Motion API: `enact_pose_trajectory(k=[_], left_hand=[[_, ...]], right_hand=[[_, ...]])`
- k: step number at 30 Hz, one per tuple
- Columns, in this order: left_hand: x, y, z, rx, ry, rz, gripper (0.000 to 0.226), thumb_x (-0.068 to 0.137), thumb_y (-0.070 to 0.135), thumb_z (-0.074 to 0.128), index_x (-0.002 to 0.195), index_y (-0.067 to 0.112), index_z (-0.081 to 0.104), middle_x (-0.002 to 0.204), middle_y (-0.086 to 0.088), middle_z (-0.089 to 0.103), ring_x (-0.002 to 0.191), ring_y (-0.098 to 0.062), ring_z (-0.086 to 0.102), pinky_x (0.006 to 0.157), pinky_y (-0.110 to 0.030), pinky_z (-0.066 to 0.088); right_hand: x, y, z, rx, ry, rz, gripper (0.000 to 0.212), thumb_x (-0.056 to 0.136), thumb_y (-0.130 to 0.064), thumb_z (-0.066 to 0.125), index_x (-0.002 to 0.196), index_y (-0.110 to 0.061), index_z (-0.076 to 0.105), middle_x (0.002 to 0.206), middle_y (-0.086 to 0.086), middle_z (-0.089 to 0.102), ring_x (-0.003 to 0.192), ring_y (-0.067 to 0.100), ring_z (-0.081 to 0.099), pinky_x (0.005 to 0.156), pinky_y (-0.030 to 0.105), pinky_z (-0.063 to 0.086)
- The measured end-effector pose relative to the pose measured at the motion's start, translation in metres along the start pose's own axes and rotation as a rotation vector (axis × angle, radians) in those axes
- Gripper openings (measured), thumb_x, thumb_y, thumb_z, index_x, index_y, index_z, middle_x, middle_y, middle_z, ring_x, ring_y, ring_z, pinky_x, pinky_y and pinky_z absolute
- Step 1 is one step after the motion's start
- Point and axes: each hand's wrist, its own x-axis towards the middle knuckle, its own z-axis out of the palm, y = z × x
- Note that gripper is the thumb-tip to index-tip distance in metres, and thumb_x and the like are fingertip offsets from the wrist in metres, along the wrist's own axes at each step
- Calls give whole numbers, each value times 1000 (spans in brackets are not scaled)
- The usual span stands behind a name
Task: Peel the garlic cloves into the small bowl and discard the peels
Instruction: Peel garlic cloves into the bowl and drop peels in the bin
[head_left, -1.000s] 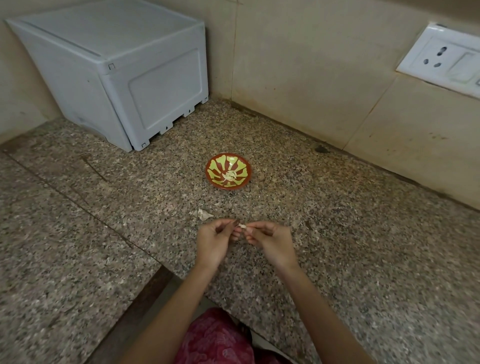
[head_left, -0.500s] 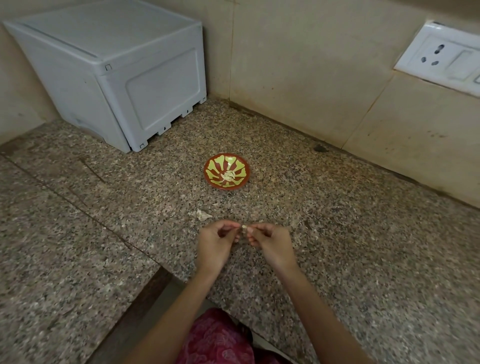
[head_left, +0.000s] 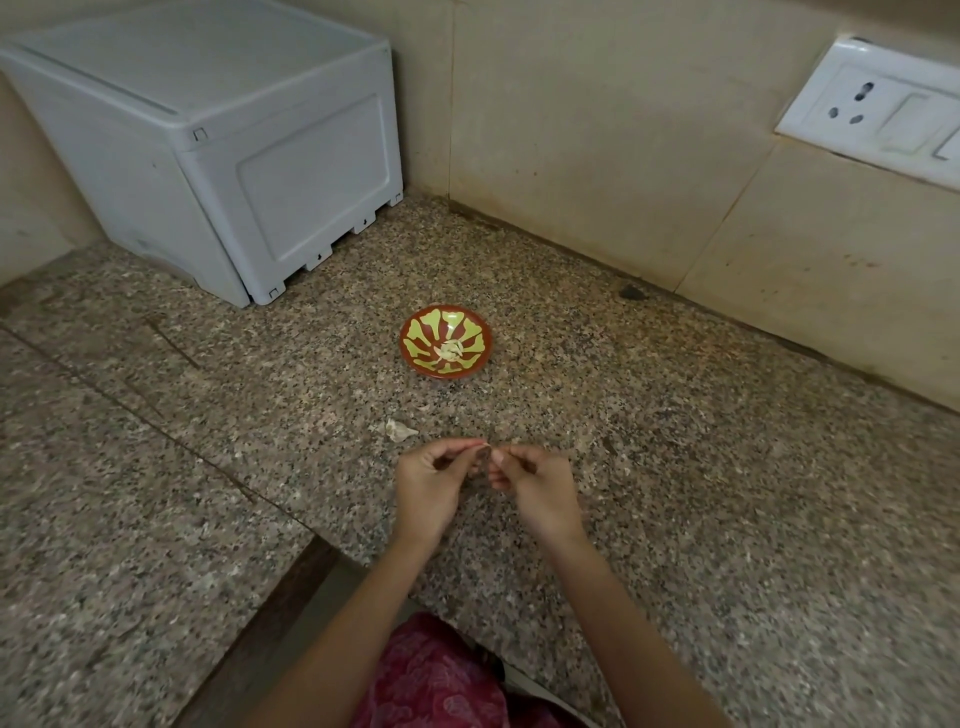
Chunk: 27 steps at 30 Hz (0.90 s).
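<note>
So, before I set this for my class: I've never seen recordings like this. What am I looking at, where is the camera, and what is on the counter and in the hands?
There is no machine here: a person works with two bare hands. Every picture comes from one wide-angle camera worn on their head, looking forward and down, so the arms reach in from the bottom edge. The left hand and right hand meet over a speckled granite counter. Together they pinch something tiny, probably a garlic clove, though it is too small to be sure. Beyond them stands a small red and yellow-green bowl with a few pale garlic pieces inside. A pale scrap of peel lies just beyond the left hand. A white plastic box sits in the corner, and a wall socket is at the upper right.
</note>
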Motion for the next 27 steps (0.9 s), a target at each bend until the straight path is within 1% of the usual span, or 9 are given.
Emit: enact_pose_trajectory(k=[3, 5, 8, 10, 13, 15, 19, 23, 27], left_hand=[[-3, 0, 0, -4, 9, 48, 14, 85, 1, 68, 95, 7, 75, 86, 3, 75, 77, -9, 71, 70, -16, 54], [-3, 1, 0, 50, 4, 109, 15, 85, 1, 68, 96, 9, 75, 87, 6, 74, 78, -5, 71, 70, -15, 54], [3, 1, -4, 206, -61, 246, 21, 83, 3, 70, 102, 13, 74, 97, 7, 73, 84, 0, 69, 76, -12, 53], [9, 1, -8, 283, -118, 287, 21, 83, 4, 71, 100, 15, 74, 95, 7, 73, 83, 1, 68, 76, -12, 52], [12, 4, -8, 257, -129, 213, 15, 82, 5, 72, 94, 13, 76, 86, 8, 74, 78, 1, 68, 74, -10, 51], [12, 3, -6, 210, -94, 128, 14, 82, 4, 72, 92, 13, 76, 83, 7, 74, 74, -3, 68, 73, -16, 54], [15, 2, -5, -128, -42, -180, 14, 83, 0, 69, 90, 11, 74, 82, -3, 75, 73, -16, 70, 74, -31, 57], [16, 4, -6, -124, -98, -160, 16, 83, -2, 69, 91, 12, 74, 85, -3, 75, 76, -20, 71, 76, -32, 58], [19, 4, -7, -119, -133, -165, 17, 81, 0, 71, 93, 10, 75, 88, -1, 75, 82, -23, 71, 79, -34, 58]], right_hand=[[-2, -3, 1, 215, -45, 131, 14, 95, -6, 60, 99, 1, 72, 82, 8, 73, 70, 12, 66, 68, 23, 56], [-1, -4, -1, 240, -69, 153, 14, 95, -6, 60, 98, 0, 72, 80, 6, 72, 69, 12, 66, 67, 22, 55], [1, -5, -5, -7, -92, 53, 14, 97, -9, 58, 92, -10, 71, 77, 3, 70, 65, 8, 65, 66, 21, 55], [3, -6, -7, -191, -91, -24, 18, 99, -13, 57, 85, -19, 67, 74, -1, 68, 66, 8, 64, 67, 21, 55], [6, -7, -7, -276, -41, -71, 22, 99, -17, 58, 79, -22, 66, 71, -4, 67, 64, 9, 62, 68, 27, 54], [8, -8, -6, -349, -16, -120, 19, 98, -17, 59, 81, -19, 66, 70, -6, 66, 63, 6, 60, 65, 22, 51], [9, -12, -8, -351, -98, -145, 13, 97, -12, 60, 89, -11, 70, 73, -6, 66, 62, -2, 59, 64, 15, 47], [11, -12, -11, -378, -71, -183, 15, 97, -13, 61, 85, -17, 70, 71, -6, 67, 63, 2, 59, 67, 21, 50], [12, -15, -13, -351, -109, -157, 14, 98, -13, 58, 89, -16, 69, 73, -7, 66, 61, -7, 58, 66, 13, 48]])
